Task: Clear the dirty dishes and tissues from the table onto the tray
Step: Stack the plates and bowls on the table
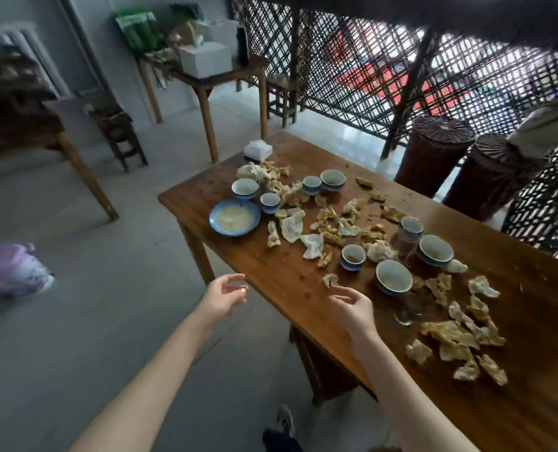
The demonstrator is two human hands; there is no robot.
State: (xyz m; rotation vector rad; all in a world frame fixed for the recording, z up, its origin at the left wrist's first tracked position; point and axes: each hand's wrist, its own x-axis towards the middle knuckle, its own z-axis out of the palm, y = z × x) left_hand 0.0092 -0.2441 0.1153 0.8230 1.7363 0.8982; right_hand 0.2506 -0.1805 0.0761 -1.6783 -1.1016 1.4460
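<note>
Both arms stretched forward, bare. Left hand (pixel 223 296) over the floor, just off the table (pixel 271 265) corner, fingers loosely curled and apart, nothing held. Right hand (pixel 352 308) above the table's near edge, palm turned inward, fingers relaxed and spread, also holding nothing, with one crumpled scrap just beyond the fingertips.

All over the wooden top, crumpled and stained tissues (pixel 313 244): a thick cluster at the near right end, more through the middle and up to the far end. Among them blue-and-white bowls (pixel 394 277), two near the right hand and two at the far end, and small cups (pixel 353 257) scattered between, all upright. Blue plate (pixel 234 217) with pale residue at the far left edge, just beside a cup and a bowl. Clear glass (pixel 408 308) just in front of the nearest bowl. White tissue box (pixel 257 150) at the far corner.

Beyond, a side table (pixel 225 76) with white boxes; to the right, two wicker baskets (pixel 434 151) against a lattice screen
</note>
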